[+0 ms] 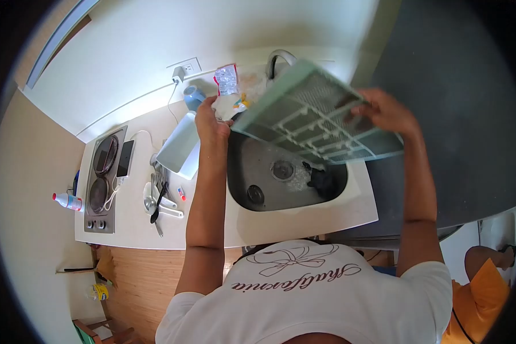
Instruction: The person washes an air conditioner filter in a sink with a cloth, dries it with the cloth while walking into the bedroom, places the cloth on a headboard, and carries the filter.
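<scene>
1. Cream countertop [269, 225]: it carries the sink, and along its left half lie kitchen things that neither hand is touching.
2. Pale-green framed mesh filter panel [327, 117]: it is tilted over the far and right parts of the sink, not lying flat in it. I judge the handling to be partway along: the panel is raised, and it is not yet set down anywhere. Whether its lower edge meets the sink rim, and whether the mesh is wet or clean, I cannot tell.
3. Stainless-steel sink basin [249, 163]: its floor is in plain view in front of the panel, and things remain in it, so it is not cleared.
4. White rectangular tub [180, 146]: it sits just left of the left forearm, with nothing visible inside.
5. Right hand [387, 112]: its fingers are curled over the panel's right side, gripping it.
6. Left hand [212, 123]: it is beside the panel's left corner, thumb spread from the fingers; whether it has hold of that corner, I cannot tell.
7. Black crumpled item [322, 182]: it is left in the basin's right side, beside a whitish, glistening patch [298, 179] that may be suds.
8. Round drain [282, 170]: it shows uncovered by the panel.
</scene>
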Demonstrator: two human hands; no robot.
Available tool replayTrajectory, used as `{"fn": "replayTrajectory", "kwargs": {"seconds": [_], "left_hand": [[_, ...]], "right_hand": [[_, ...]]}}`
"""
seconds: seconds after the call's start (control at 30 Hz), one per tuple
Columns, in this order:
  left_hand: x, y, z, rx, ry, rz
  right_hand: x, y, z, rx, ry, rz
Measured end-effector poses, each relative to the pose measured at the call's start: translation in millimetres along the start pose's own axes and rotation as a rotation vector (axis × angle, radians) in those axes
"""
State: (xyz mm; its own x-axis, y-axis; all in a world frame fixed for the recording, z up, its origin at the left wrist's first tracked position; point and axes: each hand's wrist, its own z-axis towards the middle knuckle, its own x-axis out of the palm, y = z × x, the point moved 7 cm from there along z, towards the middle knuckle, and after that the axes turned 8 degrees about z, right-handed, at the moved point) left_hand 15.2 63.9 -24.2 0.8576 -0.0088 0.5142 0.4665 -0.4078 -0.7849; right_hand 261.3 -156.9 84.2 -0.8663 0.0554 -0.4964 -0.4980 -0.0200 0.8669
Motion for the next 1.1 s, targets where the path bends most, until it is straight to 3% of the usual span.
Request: {"fn": "replayTrajectory", "kwargs": {"seconds": [0.07, 0.2, 0.3, 0.37, 0.4, 0.47, 0.5, 0.57, 0.6, 0.67, 0.8, 0.83, 0.87, 0.9, 0.97, 1.03, 1.1], "left_hand": [[-7, 7, 24, 0.112, -0.069, 0.15], [7, 29, 66, 0.219, 0.107, 0.215], [55, 61, 90, 0.404, 0.49, 0.542], [84, 74, 91, 0.66, 0.576, 1.238], [90, 86, 104, 0.656, 0.579, 1.24], [114, 105, 100, 1.54, 0.502, 1.569], [119, 103, 98, 1.54, 0.512, 1.564], [123, 116, 111, 1.278, 0.542, 1.895], [115, 124, 113, 1.272, 0.56, 1.893], [101, 131, 104, 1.655, 0.477, 1.792], [107, 141, 119, 1.551, 0.546, 1.989], [107, 131, 119, 1.395, 0.613, 1.921], [104, 123, 117, 1.242, 0.676, 1.849], [103, 112, 101, 1.24, 0.693, 1.847], [91, 97, 82, 0.771, 0.807, 1.604], [82, 93, 63, 0.694, 0.903, 1.428], [62, 84, 25, 0.081, 0.974, 0.822]], "right_hand": [[8, -16, -9, -0.097, 0.119, -0.269], [21, 1, -28, -0.083, 0.028, -0.185], [29, 17, -45, -0.098, 0.11, -0.395], [39, 24, -50, -0.097, 0.106, -0.462], [41, 28, -52, -0.111, 0.076, -0.438], [40, 34, -56, -0.115, 0.07, -0.401], [37, 37, -56, -0.121, 0.063, -0.363], [31, 39, -58, -0.095, 0.058, -0.348], [31, 37, -61, -0.072, 0.066, -0.33], [27, 37, -62, -0.124, 0.061, -0.336], [13, 33, -63, -0.173, 0.003, -0.43], [12, 31, -61, -0.163, 0.001, -0.427], [13, 20, -58, -0.032, 0.005, -0.503], [11, 11, -57, 0.1, 0.01, -0.577], [6, 20, -54, -0.001, -0.01, -0.49], [2, 33, -52, -0.101, -0.028, -0.4], [1, 32, -47, 0.049, 0.022, -0.441]]}}
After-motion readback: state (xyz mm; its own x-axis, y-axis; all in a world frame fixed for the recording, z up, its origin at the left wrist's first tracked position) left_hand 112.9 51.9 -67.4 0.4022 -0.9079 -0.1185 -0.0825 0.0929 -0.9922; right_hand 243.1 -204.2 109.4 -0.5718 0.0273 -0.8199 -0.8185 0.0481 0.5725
